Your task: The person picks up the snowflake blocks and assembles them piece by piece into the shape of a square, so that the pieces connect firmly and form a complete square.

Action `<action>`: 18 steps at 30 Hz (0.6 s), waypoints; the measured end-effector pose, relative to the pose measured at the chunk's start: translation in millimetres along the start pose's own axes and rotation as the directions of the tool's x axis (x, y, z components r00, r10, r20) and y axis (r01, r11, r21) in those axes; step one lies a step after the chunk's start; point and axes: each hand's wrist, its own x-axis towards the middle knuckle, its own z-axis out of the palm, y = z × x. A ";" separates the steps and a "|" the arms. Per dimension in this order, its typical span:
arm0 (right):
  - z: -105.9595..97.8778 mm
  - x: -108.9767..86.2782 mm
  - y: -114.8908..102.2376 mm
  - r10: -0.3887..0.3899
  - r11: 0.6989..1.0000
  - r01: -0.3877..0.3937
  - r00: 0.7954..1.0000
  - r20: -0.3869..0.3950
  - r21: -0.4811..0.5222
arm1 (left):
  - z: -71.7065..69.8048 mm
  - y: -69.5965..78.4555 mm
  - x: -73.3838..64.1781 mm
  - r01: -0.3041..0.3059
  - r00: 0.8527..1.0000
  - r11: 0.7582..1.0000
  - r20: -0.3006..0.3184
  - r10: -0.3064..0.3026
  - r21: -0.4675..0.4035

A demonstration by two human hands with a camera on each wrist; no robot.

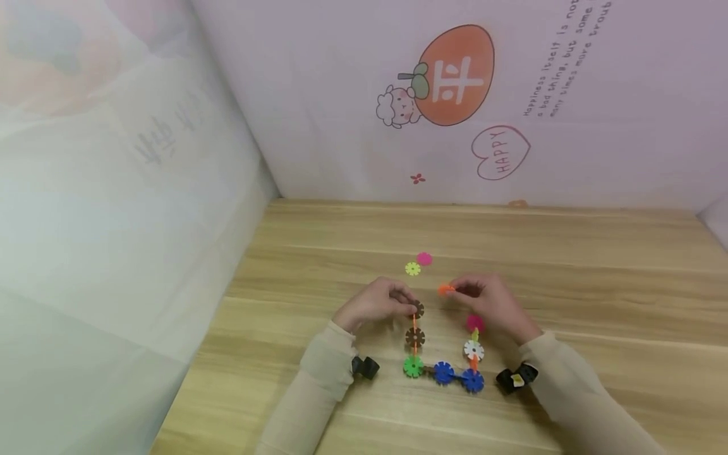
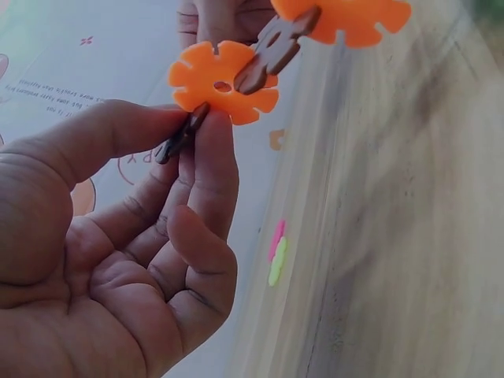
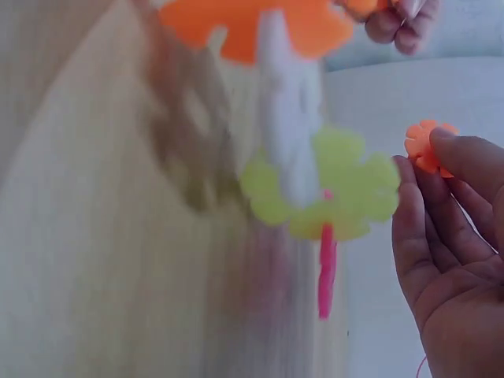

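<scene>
A U-shaped chain of notched snowflake-like plastic discs includes a green disc [image 1: 413, 366], blue discs [image 1: 443, 373], a white disc [image 1: 474, 350] and a pink disc [image 1: 475, 323]. My left hand [image 1: 380, 302] pinches the brown disc [image 2: 183, 134] at the chain's left end between thumb and fingers. That piece is slotted into an orange disc [image 2: 213, 75]. Across the gap, my right hand [image 1: 488, 298] holds a separate orange disc [image 3: 425, 144] by its edge, just beyond the chain's pink end. The two hands are apart.
Beyond the hands, a loose yellow-green disc [image 1: 412, 269] and a loose pink disc [image 1: 424, 259] lie on the wooden table [image 1: 318, 253]. A printed white sheet [image 1: 341, 139] stands along the back edge, and another pale sheet [image 1: 142, 253] hangs at the left.
</scene>
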 end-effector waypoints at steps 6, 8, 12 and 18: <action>5.7 -6.8 -6.2 -0.038 0.999 0.038 0.999 0.004 0.013 | 1.3 -0.7 1.1 0.004 1.000 1.000 -0.016 -0.004 -0.012; 8.2 -8.9 -6.8 -0.044 0.999 0.044 0.999 0.005 0.019 | 1.7 -0.8 1.8 0.000 1.000 1.000 -0.020 0.000 -0.013; 14.8 -12.0 -7.1 -0.100 0.995 0.100 0.995 -0.015 0.004 | 2.6 -0.6 2.3 -0.007 1.000 1.000 -0.028 0.007 -0.007; 23.8 -16.1 -9.7 -0.194 0.980 0.191 0.980 -0.049 -0.063 | 3.5 0.1 1.7 -0.013 0.999 1.000 -0.034 0.013 -0.011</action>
